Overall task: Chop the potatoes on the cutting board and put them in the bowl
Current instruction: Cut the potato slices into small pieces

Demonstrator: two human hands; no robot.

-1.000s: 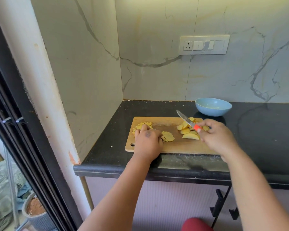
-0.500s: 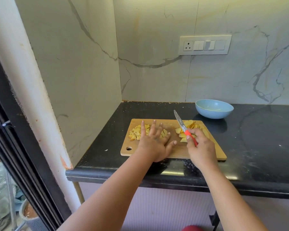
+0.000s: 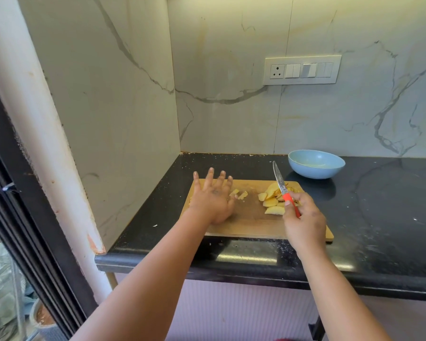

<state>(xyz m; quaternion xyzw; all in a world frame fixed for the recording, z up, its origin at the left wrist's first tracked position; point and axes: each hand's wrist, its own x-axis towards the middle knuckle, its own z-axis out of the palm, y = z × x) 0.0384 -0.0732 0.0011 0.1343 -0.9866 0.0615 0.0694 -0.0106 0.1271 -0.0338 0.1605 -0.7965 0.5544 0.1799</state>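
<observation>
A wooden cutting board (image 3: 251, 217) lies on the black counter (image 3: 379, 217). Yellow potato slices (image 3: 271, 200) are piled on its right half. Two small cut pieces (image 3: 239, 193) lie near the middle. My left hand (image 3: 213, 195) is spread flat with straight fingers over the board's left end and hides what lies under it. My right hand (image 3: 303, 217) grips the orange handle of a small knife (image 3: 280, 183), its blade pointing up and away over the slices. A light blue bowl (image 3: 316, 163) stands behind the board's right end.
Marble walls close the counter on the left and at the back. A switch panel (image 3: 301, 70) is on the back wall. A white post (image 3: 35, 124) and a dark door frame stand at the left. The counter's front edge runs just below the board.
My left hand has slid left over the board with its fingers spread, covering the diced pile. My right hand has raised the knife blade more upright. The camera has shifted.
</observation>
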